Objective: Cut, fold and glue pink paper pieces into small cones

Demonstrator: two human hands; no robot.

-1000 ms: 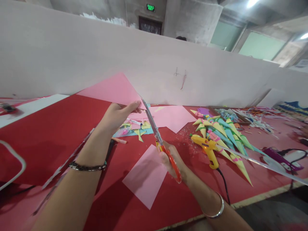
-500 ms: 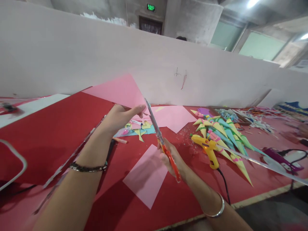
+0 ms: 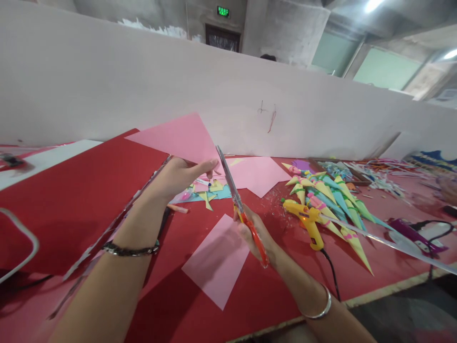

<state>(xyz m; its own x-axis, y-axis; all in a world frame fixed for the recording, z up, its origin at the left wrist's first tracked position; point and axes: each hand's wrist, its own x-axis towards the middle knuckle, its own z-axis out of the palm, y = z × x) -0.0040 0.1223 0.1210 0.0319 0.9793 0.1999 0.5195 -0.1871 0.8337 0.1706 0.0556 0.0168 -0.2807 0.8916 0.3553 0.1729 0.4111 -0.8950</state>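
My left hand (image 3: 180, 178) pinches a pink sheet of paper (image 3: 178, 136) near its lower right corner, holding it raised above the table. In my right hand (image 3: 255, 233) is a pair of scissors (image 3: 230, 178) with orange-red handles. The blades point up and away, closed or nearly so, right beside the edge of the raised sheet; I cannot tell if they touch it. Below the hands a pink paper rectangle (image 3: 217, 262) lies flat on the red table (image 3: 271, 295). Behind the scissors rests another pink sheet (image 3: 262, 174) with a notched edge.
A yellow glue gun (image 3: 309, 221) lies at the right beside a pile of paper cones (image 3: 337, 195). Paper scraps (image 3: 207, 197) and a marker lie behind my left hand. A large red board (image 3: 82, 190) stands at left. A person's hand (image 3: 448, 190) shows at the far right.
The raised pink sheet has shifted slightly right and down at its top corner. Both hands keep nearly the same place, and the scissors remain beside the sheet's edge.
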